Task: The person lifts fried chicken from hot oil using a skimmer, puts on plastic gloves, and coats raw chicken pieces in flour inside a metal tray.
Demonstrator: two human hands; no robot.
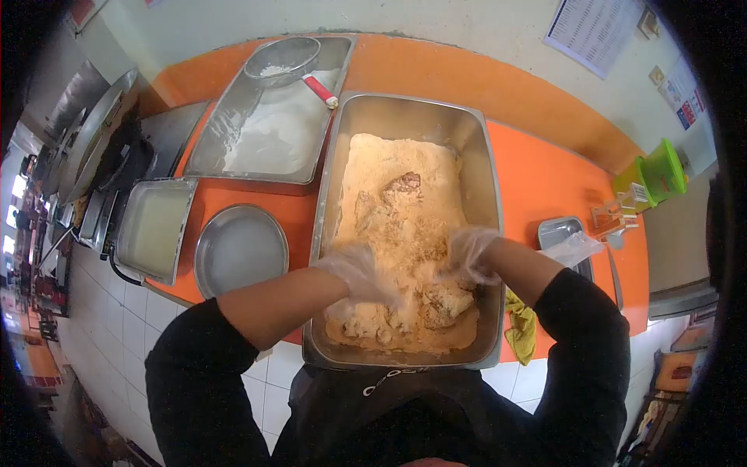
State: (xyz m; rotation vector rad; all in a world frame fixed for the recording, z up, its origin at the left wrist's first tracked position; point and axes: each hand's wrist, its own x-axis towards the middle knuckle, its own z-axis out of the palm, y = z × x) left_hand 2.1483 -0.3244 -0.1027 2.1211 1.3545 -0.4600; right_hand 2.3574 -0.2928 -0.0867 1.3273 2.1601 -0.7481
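Note:
A deep steel pan (484,156) holds orange-tinted flour (401,163) with lumpy, flour-coated pieces in it. Both hands wear clear plastic gloves. My left hand (364,279) reaches in over the left side, its fingers stretched inward and somewhat blurred above the flour. Across from it, my right hand (468,255) is at the pan's right side, fingers pointing down and partly hidden by glove and flour. Close below it lies a large coated piece (447,302), perhaps meat. A darker, less covered piece (403,184) shows farther back in the flour.
To the left are a tray of white flour (272,136), a sieve (282,58) with a red handle, a round steel bowl (241,251) and a rectangular pan of pale liquid (156,228). A yellow-green cloth (520,327), small steel tray (559,229) and green container (661,170) are right.

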